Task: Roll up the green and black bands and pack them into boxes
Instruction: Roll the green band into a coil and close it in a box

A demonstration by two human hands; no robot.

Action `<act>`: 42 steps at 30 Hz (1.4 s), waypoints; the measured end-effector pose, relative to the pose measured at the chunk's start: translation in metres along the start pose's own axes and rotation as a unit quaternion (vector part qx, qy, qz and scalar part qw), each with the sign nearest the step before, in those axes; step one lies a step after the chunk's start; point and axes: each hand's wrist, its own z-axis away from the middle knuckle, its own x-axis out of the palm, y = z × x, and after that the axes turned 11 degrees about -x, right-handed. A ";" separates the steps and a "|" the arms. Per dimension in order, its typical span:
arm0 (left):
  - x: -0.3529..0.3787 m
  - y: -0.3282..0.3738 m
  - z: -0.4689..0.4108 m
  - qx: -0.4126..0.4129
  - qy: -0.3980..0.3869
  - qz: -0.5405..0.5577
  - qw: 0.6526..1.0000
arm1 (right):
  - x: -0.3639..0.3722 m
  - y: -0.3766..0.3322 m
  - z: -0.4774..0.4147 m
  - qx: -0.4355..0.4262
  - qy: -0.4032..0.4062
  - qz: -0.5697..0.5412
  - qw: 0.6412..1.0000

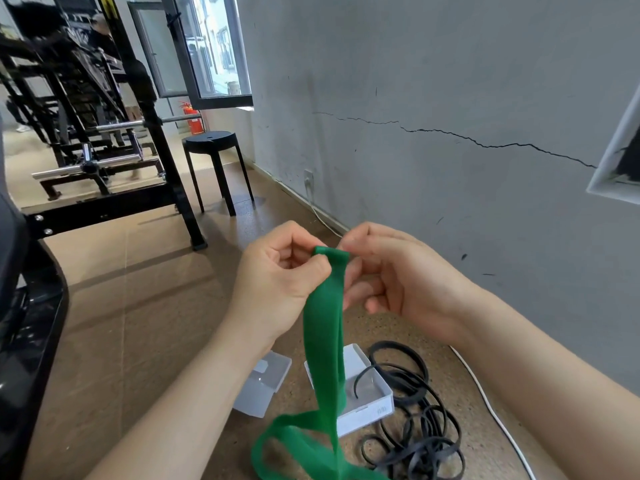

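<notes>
I see both hands raised in the middle of my view, working on the top end of the green band [322, 341]. My left hand [280, 282] has its fingers curled, pinching the folded top edge of the band between thumb and fingertips. My right hand [398, 282] is curled too and grips the same edge from the right side, so the small fold sits between the two hands. From there the band hangs straight down and spreads into a loose loop at the near edge of the view, just above the floor [138, 323].

Behind the hanging strip, an open white box [367, 412] rests on the floor. Left of it is a second white box piece [258, 393], partly hidden by my left forearm. The black band [415, 410] lies in a loose tangle on the floor to the right of the open box, and one strand arcs over the box's open top. A white cable [491, 407] runs along the floor to the right of the tangle, beside the grey wall [450, 81]. Far to the left stand a black stool [214, 147] and a black weight rack [104, 133].
</notes>
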 end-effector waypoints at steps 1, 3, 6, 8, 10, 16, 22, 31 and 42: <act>0.001 -0.001 0.000 0.013 -0.001 -0.011 1.000 | 0.000 -0.001 0.000 0.005 0.000 -0.009 1.000; 0.002 -0.002 -0.001 0.032 -0.017 -0.034 0.999 | -0.002 -0.001 0.000 0.009 0.006 -0.021 1.000; -0.001 -0.003 -0.001 0.045 -0.039 -0.064 0.996 | -0.006 -0.001 0.000 0.013 0.010 -0.022 1.000; -0.003 -0.004 -0.001 0.048 -0.053 -0.075 0.995 | -0.008 -0.001 -0.001 0.007 0.023 -0.010 1.000; -0.004 -0.006 -0.001 0.028 -0.062 -0.065 0.996 | -0.009 0.000 -0.002 -0.006 0.041 0.015 0.999; -0.007 -0.004 0.001 -0.126 -0.111 0.069 0.983 | -0.010 0.005 -0.006 -0.118 0.061 0.208 0.969; -0.003 0.001 0.001 -0.175 -0.053 0.129 0.975 | -0.004 0.011 -0.004 -0.217 0.024 0.357 0.908; 0.006 -0.003 0.000 -0.162 0.043 0.102 0.981 | -0.004 0.014 -0.008 -0.073 0.044 0.239 0.967; 0.004 -0.006 -0.001 0.029 0.027 -0.143 0.989 | -0.009 0.007 -0.008 -0.049 0.060 0.082 0.994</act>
